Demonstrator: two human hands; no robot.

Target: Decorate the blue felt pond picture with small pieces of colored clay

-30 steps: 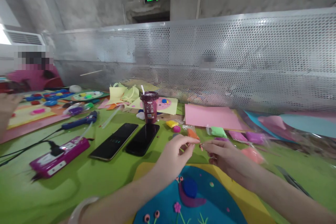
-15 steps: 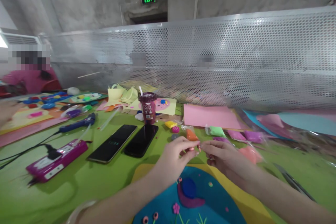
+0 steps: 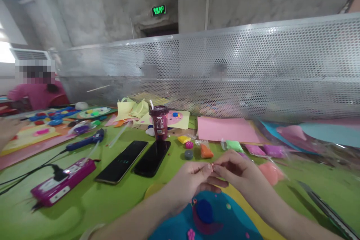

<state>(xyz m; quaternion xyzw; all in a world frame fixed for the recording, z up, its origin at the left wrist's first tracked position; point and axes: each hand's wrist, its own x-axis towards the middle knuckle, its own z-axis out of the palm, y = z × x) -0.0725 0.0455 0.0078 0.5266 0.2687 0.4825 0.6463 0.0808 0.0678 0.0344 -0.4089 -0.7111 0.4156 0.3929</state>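
My left hand [image 3: 194, 178] and my right hand [image 3: 239, 172] meet fingertip to fingertip above the table. Between them they pinch a tiny pink bit of clay [image 3: 212, 165], mostly covered by the fingers. Below lies a clay picture: a blue round base [image 3: 236, 217] on a yellow sheet [image 3: 266, 222]. On it are a snail with a dark blue shell [image 3: 204, 211] and purple body, a pink flower [image 3: 191, 234] and small coloured dots. My left forearm hides part of the picture.
Two phones [image 3: 122, 161] [image 3: 152, 158], a purple power strip [image 3: 63, 183], a glue gun [image 3: 86, 140] and a lidded cup [image 3: 159, 123] stand to the left. Clay packets [image 3: 206, 150] lie beyond my hands, a utility knife [image 3: 330, 208] at right. A perforated metal screen [image 3: 253, 71] rises behind; a person in pink [image 3: 38, 92] sits far left.
Both hands have come closer together, their fingertips now meeting around the pink bit. The view has tilted slightly upward, so the table things appear lower and less of the clay picture shows.
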